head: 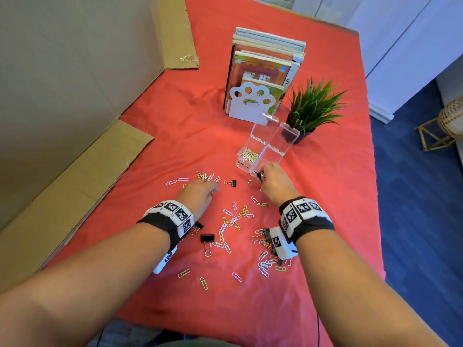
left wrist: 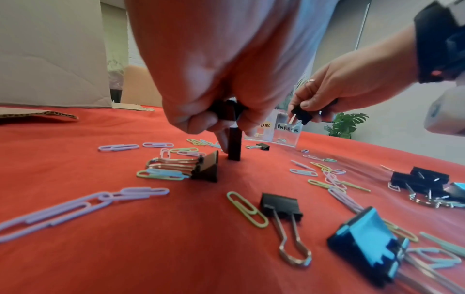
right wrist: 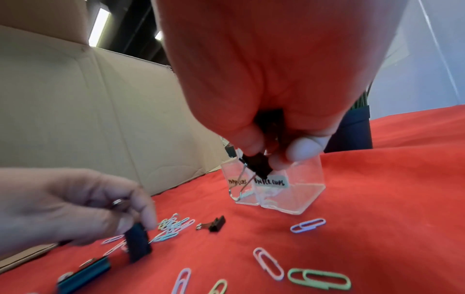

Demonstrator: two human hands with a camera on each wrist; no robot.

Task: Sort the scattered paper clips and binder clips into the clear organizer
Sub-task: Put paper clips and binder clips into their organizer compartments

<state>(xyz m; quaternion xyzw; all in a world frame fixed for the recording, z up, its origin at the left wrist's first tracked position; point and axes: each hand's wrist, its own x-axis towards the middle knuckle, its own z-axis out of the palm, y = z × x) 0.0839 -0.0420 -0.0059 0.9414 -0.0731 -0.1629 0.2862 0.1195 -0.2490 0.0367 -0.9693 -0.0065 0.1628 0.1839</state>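
The clear organizer [head: 271, 140] stands mid-table, with coloured paper clips [head: 248, 156] in its near-left compartment. My right hand [right wrist: 271, 155] pinches a black binder clip [right wrist: 259, 165] just in front of the compartment labelled for binder clips [right wrist: 302, 189]. My left hand [left wrist: 226, 127] pinches another black binder clip [left wrist: 234, 147], which stands on end on the red cloth. Several paper clips [head: 235, 221] and loose binder clips [head: 207, 239] lie scattered between and behind my hands. One small binder clip [head: 231, 182] lies between the two hands.
Behind the organizer stand books in a white paw bookend [head: 250, 101] and a potted plant [head: 313, 108]. Cardboard sheets [head: 75, 171] line the left side. The red table [head: 350, 221] ends at the right over blue floor.
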